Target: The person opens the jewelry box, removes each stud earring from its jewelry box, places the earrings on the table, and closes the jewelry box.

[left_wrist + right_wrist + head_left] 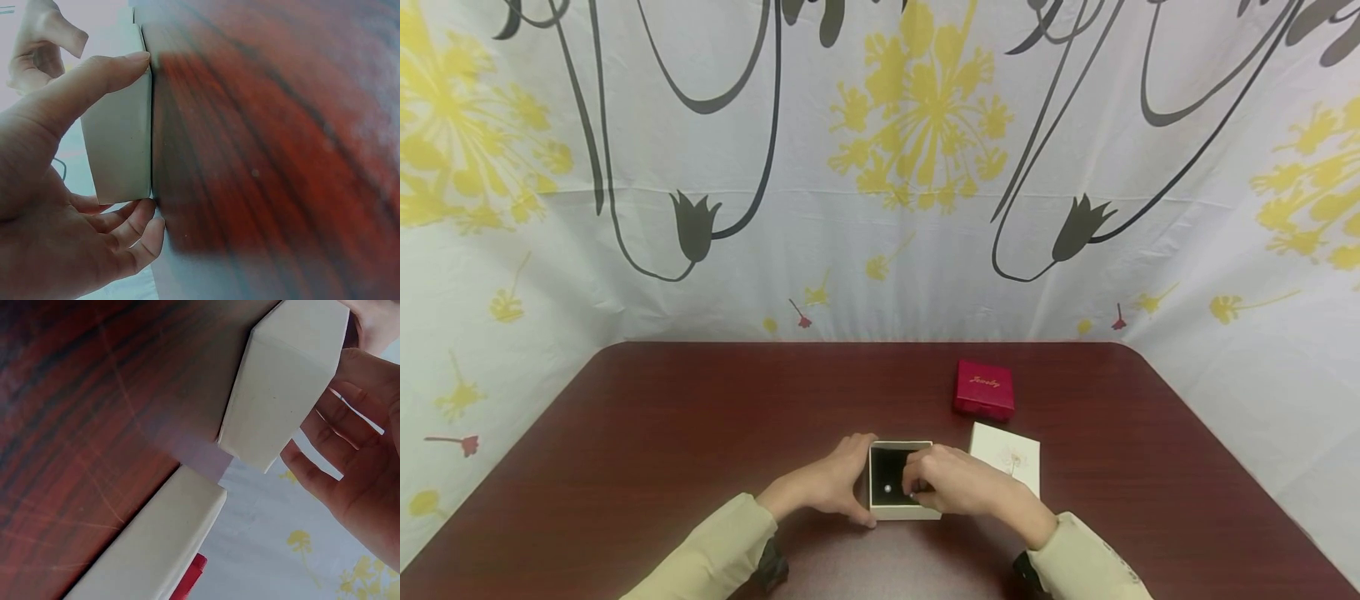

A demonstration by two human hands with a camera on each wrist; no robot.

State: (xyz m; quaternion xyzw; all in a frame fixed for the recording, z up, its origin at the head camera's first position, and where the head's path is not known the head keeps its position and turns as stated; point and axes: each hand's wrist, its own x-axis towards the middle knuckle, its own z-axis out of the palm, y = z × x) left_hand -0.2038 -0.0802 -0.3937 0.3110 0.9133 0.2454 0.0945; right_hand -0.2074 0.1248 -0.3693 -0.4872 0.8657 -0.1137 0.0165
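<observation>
A white open-topped box with a black insert stands at the table's near side. My left hand grips its left end, thumb on the front wall and fingers round the back, as the left wrist view also shows. On the insert lies a small pearl-like bead. My right hand reaches over the box from the right with curled fingers, pinching a small shiny piece low over the insert. In the right wrist view the box wall hides those fingertips.
A white lid with a flower print lies right of the box, partly behind the right forearm. Farther back sits a red box lettered "Jewelry". The dark red-brown table ends at a patterned white curtain.
</observation>
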